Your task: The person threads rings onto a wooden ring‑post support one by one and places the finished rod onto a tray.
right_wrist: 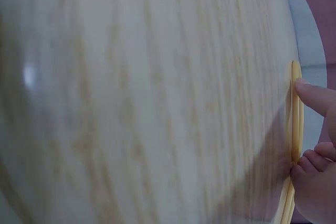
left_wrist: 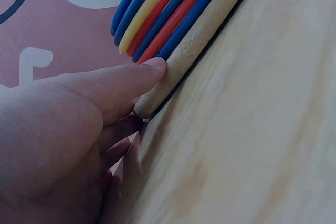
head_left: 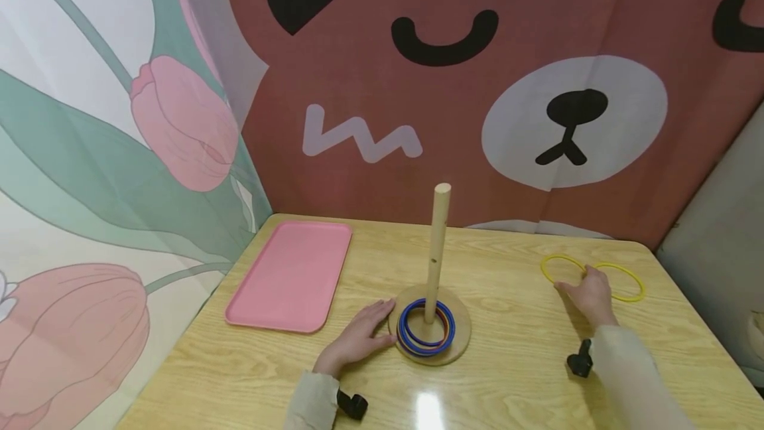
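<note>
My left hand (head_left: 358, 340) rests beside a round wooden base (head_left: 459, 344), thumb and fingertips touching its edge. From this base rises a wooden post (head_left: 438, 237). Around the post's foot lies a stack of blue, red and yellow rings (left_wrist: 168, 17), a blue ring (head_left: 451, 334) on top. On the right of the table, my right hand (head_left: 591, 294) grips a yellow ring (head_left: 544, 267) with thumb and fingers at its near right side. A second yellow ring (head_left: 641, 287) lies right of that hand, partly covered by it.
A pink tray (head_left: 289, 277) lies at the back left of the wooden table (head_left: 239, 383). Behind the table hangs a printed bear curtain (head_left: 453, 131), with a tulip-print curtain (head_left: 107, 171) on the left.
</note>
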The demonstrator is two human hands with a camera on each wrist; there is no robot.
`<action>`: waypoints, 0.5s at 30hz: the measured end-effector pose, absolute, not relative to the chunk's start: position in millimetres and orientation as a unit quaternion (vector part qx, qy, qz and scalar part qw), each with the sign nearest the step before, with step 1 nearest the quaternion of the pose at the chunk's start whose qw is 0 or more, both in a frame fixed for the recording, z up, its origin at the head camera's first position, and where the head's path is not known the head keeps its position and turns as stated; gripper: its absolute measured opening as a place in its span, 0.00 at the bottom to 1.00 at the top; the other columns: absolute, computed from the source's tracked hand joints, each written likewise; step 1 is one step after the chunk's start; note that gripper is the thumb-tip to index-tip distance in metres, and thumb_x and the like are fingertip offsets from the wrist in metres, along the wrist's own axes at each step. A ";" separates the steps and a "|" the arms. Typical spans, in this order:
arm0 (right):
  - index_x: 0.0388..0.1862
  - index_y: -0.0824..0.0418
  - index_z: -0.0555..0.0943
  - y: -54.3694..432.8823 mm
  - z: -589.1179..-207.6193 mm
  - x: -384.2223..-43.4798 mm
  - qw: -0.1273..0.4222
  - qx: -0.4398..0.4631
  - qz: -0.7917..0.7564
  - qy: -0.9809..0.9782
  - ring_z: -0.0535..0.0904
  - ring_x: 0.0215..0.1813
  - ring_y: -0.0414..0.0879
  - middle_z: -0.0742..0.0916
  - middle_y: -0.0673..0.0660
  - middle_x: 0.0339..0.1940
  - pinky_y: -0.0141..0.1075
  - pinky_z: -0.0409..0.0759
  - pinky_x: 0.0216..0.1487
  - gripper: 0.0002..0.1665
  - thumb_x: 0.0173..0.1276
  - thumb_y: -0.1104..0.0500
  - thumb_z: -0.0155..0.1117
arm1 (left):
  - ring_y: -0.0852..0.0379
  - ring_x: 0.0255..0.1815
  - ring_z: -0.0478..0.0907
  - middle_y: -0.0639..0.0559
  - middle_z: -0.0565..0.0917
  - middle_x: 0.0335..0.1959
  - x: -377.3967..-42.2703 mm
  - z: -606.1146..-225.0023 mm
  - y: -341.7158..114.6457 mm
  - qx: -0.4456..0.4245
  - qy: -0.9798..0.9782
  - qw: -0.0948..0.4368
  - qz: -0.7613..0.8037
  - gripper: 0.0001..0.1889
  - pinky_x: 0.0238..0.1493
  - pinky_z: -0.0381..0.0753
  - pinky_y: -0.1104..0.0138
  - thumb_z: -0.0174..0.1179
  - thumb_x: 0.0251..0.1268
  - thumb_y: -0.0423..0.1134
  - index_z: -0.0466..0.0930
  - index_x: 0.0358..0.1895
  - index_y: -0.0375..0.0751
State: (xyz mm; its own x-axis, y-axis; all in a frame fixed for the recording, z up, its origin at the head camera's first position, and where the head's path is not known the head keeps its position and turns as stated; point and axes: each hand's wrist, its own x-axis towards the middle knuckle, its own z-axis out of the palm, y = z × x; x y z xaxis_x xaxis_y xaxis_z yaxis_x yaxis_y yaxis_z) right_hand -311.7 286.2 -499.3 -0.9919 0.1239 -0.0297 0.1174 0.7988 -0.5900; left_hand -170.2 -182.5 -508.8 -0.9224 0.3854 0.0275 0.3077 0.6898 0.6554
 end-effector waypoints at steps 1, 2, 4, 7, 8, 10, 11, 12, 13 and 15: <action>0.69 0.87 0.49 285.9 -499.4 -311.6 0.006 -0.061 0.310 -0.949 0.56 0.66 0.78 0.61 0.87 0.63 0.65 0.59 0.68 0.53 0.62 0.55 0.66 | 0.41 0.78 0.53 0.44 0.60 0.76 -169.9 -508.7 -182.6 0.188 0.918 0.057 0.346 0.38 0.78 0.48 0.44 0.58 0.68 0.51 0.55 0.75 0.39; 0.69 0.87 0.49 285.7 -499.4 -311.5 0.007 -0.060 0.310 -0.949 0.56 0.66 0.78 0.61 0.87 0.63 0.65 0.59 0.68 0.53 0.62 0.55 0.65 | 0.41 0.78 0.53 0.44 0.60 0.76 -169.8 -508.6 -182.7 0.188 0.918 0.057 0.345 0.38 0.78 0.48 0.44 0.58 0.68 0.51 0.56 0.75 0.39; 0.68 0.88 0.50 285.3 -498.7 -311.2 0.010 -0.055 0.308 -0.950 0.57 0.65 0.78 0.62 0.87 0.62 0.65 0.60 0.68 0.52 0.62 0.55 0.66 | 0.41 0.78 0.53 0.44 0.60 0.76 -169.7 -508.3 -182.7 0.187 0.918 0.057 0.346 0.38 0.78 0.48 0.44 0.58 0.68 0.51 0.56 0.75 0.39; 0.68 0.88 0.50 285.2 -498.1 -311.0 0.010 -0.045 0.304 -0.952 0.57 0.64 0.78 0.62 0.87 0.62 0.66 0.59 0.67 0.52 0.62 0.55 0.66 | 0.42 0.78 0.53 0.44 0.60 0.76 -170.1 -508.0 -182.5 0.186 0.917 0.057 0.347 0.38 0.78 0.48 0.44 0.58 0.68 0.52 0.55 0.75 0.40; 0.68 0.88 0.50 285.4 -498.0 -311.2 0.009 -0.043 0.303 -0.952 0.57 0.64 0.78 0.62 0.87 0.62 0.66 0.59 0.67 0.52 0.62 0.55 0.66 | 0.42 0.78 0.53 0.44 0.60 0.76 -170.2 -508.1 -182.5 0.186 0.918 0.057 0.347 0.38 0.78 0.48 0.44 0.58 0.68 0.52 0.55 0.75 0.40; 0.68 0.87 0.50 285.7 -498.1 -311.2 0.004 -0.039 0.300 -0.953 0.56 0.64 0.78 0.62 0.87 0.62 0.66 0.59 0.67 0.52 0.62 0.55 0.66 | 0.42 0.78 0.53 0.44 0.60 0.76 -170.1 -508.4 -182.5 0.184 0.918 0.057 0.346 0.38 0.78 0.48 0.44 0.58 0.68 0.52 0.55 0.75 0.40; 0.68 0.87 0.50 286.0 -498.4 -311.6 0.001 -0.039 0.297 -0.954 0.56 0.64 0.78 0.62 0.87 0.63 0.66 0.59 0.67 0.52 0.62 0.55 0.66 | 0.42 0.78 0.53 0.44 0.60 0.76 -170.1 -508.8 -182.6 0.184 0.918 0.058 0.346 0.38 0.78 0.48 0.44 0.58 0.68 0.52 0.55 0.75 0.40; 0.69 0.87 0.50 286.1 -498.5 -311.9 -0.002 -0.041 0.297 -0.954 0.56 0.65 0.78 0.62 0.87 0.63 0.66 0.58 0.68 0.52 0.62 0.54 0.66 | 0.42 0.78 0.53 0.44 0.60 0.76 -170.0 -509.0 -182.6 0.183 0.918 0.058 0.346 0.38 0.78 0.48 0.44 0.58 0.68 0.52 0.55 0.76 0.40; 0.69 0.86 0.51 286.4 -498.8 -312.4 -0.006 -0.043 0.296 -0.954 0.56 0.65 0.79 0.62 0.87 0.64 0.66 0.58 0.68 0.53 0.62 0.54 0.66 | 0.42 0.78 0.53 0.44 0.60 0.76 -170.0 -509.4 -182.7 0.183 0.918 0.058 0.346 0.38 0.78 0.48 0.44 0.58 0.68 0.52 0.55 0.76 0.40; 0.69 0.86 0.51 286.6 -499.1 -312.8 -0.012 -0.046 0.293 -0.955 0.56 0.66 0.79 0.61 0.86 0.65 0.66 0.57 0.69 0.53 0.62 0.53 0.67 | 0.42 0.78 0.53 0.45 0.60 0.76 -169.9 -509.8 -182.9 0.183 0.918 0.057 0.346 0.38 0.78 0.48 0.44 0.58 0.67 0.52 0.55 0.75 0.40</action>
State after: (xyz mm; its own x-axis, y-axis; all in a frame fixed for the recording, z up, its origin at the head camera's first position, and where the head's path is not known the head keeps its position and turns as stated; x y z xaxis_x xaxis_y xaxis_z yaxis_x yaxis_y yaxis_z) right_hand -312.8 286.6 -499.1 -0.9956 0.0802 -0.0488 0.0938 0.8246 -0.5578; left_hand -169.9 -182.9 -509.8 -0.9262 0.3764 0.0215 0.2967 0.6927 0.6573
